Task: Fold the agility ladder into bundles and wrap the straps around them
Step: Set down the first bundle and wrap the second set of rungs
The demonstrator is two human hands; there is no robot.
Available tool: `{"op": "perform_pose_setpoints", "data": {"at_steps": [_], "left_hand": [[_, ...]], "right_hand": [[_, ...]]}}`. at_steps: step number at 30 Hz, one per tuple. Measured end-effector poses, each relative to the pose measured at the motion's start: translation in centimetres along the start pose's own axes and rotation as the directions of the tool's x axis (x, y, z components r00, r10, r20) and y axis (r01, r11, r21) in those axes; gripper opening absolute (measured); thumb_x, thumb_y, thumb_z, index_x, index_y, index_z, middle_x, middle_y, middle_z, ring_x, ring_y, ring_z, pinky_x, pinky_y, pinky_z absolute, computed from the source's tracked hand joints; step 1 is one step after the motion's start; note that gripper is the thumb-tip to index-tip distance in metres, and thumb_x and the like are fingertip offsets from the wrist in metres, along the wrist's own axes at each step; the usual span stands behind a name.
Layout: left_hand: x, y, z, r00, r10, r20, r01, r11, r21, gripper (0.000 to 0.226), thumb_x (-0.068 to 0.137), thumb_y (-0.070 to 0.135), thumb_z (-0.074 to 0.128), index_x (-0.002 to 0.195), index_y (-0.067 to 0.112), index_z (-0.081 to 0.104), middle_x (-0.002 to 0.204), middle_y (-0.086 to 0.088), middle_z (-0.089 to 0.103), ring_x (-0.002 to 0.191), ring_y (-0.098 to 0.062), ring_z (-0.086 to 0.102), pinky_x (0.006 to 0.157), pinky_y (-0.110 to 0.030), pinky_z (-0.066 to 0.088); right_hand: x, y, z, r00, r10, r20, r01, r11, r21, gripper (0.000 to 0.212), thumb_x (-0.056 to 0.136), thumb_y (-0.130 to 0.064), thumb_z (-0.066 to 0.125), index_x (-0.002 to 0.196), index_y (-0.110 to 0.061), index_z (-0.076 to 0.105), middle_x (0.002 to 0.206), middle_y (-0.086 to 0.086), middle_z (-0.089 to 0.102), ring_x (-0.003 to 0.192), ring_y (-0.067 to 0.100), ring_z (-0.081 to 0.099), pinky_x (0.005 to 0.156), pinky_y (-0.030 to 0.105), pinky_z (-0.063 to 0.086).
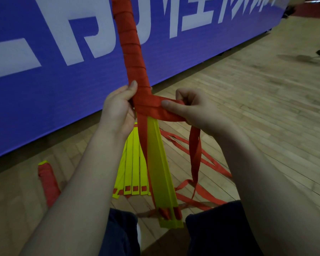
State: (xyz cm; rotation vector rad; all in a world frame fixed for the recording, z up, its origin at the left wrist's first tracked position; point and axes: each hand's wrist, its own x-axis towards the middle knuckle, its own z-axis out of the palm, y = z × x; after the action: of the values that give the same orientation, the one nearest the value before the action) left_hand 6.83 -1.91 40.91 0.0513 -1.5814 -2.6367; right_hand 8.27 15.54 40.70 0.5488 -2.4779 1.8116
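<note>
At the far left a finished bundle (pixel 48 183), wound in red, lies on the wooden floor (pixel 248 100) beside the left forearm; just right of it a fan of loose yellow rungs (pixel 132 169) lies flat, not yet gathered. The left hand (pixel 118 109) is closed around the upright bundle (pixel 135 58) at the lowest turn of its wrapping, thumb pressed on the red cloth; that bundle rises in front of a blue banner (pixel 44 71), red-wound above the grip, bare yellow rungs hanging below it toward the lap. The step in hand appears to be the wrapping of the strap down this bundle, roughly half covered. The right hand (pixel 194 109) pinches the red strap (pixel 166 109) where it leaves the bundle sideways, fingers shut on it and the strap taut between the two hands; the slack (pixel 195 154) drops from this hand to a tangle on the floor. The next move likely calls for carrying the strap behind the bundle while the left hand keeps the last turn from slipping.
</note>
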Motion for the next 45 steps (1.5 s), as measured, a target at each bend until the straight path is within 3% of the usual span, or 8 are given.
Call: {"op": "perform_pose_setpoints", "data": {"at_steps": [9,15,18,20,24,31,40,45], "left_hand": [[0.2,-0.3,-0.2,0.999,0.045,-0.024,-0.041,0.986,0.159,0.024,0.101,0.015,0.050,0.084,0.005,0.065,0.068,-0.001,0.071,0.066,-0.012,0.067,0.066,-0.026,0.054],[0.1,-1.3,-0.3,0.966,0.254,0.050,-0.250,0.869,0.428,0.022,0.098,0.011,0.057,0.080,0.019,0.068,0.073,0.005,0.068,0.077,-0.017,0.060,0.075,-0.031,0.047],[0.2,-1.3,-0.2,0.958,0.288,0.017,-0.266,0.860,0.435,0.023,0.098,0.013,0.057,0.078,0.021,0.066,0.069,0.010,0.067,0.072,-0.011,0.060,0.072,-0.030,0.047],[0.3,-1.3,-0.4,0.956,0.293,-0.032,-0.253,0.869,0.425,0.024,0.098,0.014,0.057,0.076,0.020,0.065,0.066,0.010,0.064,0.066,-0.009,0.057,0.067,-0.029,0.046],[0.4,-1.2,-0.5,0.969,0.234,-0.077,-0.195,0.920,0.340,0.025,0.099,0.013,0.056,0.075,0.014,0.063,0.059,0.010,0.064,0.059,-0.007,0.057,0.062,-0.024,0.047],[0.1,-0.1,-0.1,0.997,0.076,0.027,-0.079,0.984,0.160,0.021,0.100,0.014,0.050,0.087,0.006,0.064,0.066,0.002,0.070,0.062,-0.009,0.064,0.061,-0.023,0.052],[-0.4,-0.1,0.6,0.995,-0.044,0.091,0.042,0.999,0.029,0.025,0.103,0.014,0.041,0.092,0.004,0.061,0.066,0.001,0.069,0.063,-0.007,0.064,0.062,-0.021,0.053],[-0.6,-0.5,0.6,0.960,-0.227,0.162,0.256,0.949,-0.184,0.051,0.083,0.048,0.063,0.112,0.007,0.054,0.077,-0.003,0.047,0.077,-0.020,0.050,0.077,-0.034,0.044]], "right_hand": [[0.0,-0.7,0.0,0.997,0.017,-0.072,-0.014,0.999,0.035,0.035,0.096,-0.040,0.057,0.079,-0.010,0.051,0.061,0.001,0.042,0.050,0.008,0.040,0.051,0.025,0.031],[-0.3,-1.6,0.0,0.993,0.117,-0.014,-0.117,0.993,0.011,0.063,0.102,-0.044,0.042,0.043,-0.031,0.060,0.042,-0.013,0.046,0.040,-0.001,0.045,0.048,0.012,0.035],[-0.6,-1.7,-0.2,0.994,0.106,0.036,-0.104,0.992,-0.066,0.050,0.100,-0.040,0.049,0.057,-0.022,0.065,0.044,-0.012,0.047,0.043,0.000,0.044,0.049,0.014,0.035],[-0.6,-1.3,-0.3,0.997,0.063,0.042,-0.057,0.990,-0.127,0.047,0.097,-0.037,0.056,0.066,-0.002,0.059,0.053,-0.001,0.044,0.050,0.014,0.042,0.053,0.024,0.032],[-0.4,-0.4,-0.6,0.999,-0.029,-0.028,0.025,0.990,-0.140,0.039,0.089,-0.031,0.070,0.070,-0.002,0.051,0.056,0.007,0.048,0.055,0.022,0.052,0.057,0.036,0.042],[-0.1,0.1,-1.3,0.998,0.032,-0.055,-0.036,0.997,-0.068,0.030,0.088,-0.029,0.071,0.098,-0.006,0.054,0.056,0.003,0.056,0.045,0.016,0.043,0.044,0.025,0.033],[-0.3,-0.7,-1.2,0.998,0.042,0.037,-0.034,0.981,-0.193,0.032,0.096,-0.035,0.056,0.098,-0.002,0.059,0.045,-0.010,0.055,0.037,0.005,0.041,0.039,0.020,0.033],[-0.2,-0.5,-0.4,0.999,0.011,0.042,-0.005,0.989,-0.151,0.028,0.093,-0.033,0.062,0.094,-0.005,0.059,0.044,-0.009,0.054,0.036,0.003,0.039,0.038,0.019,0.030]]}}
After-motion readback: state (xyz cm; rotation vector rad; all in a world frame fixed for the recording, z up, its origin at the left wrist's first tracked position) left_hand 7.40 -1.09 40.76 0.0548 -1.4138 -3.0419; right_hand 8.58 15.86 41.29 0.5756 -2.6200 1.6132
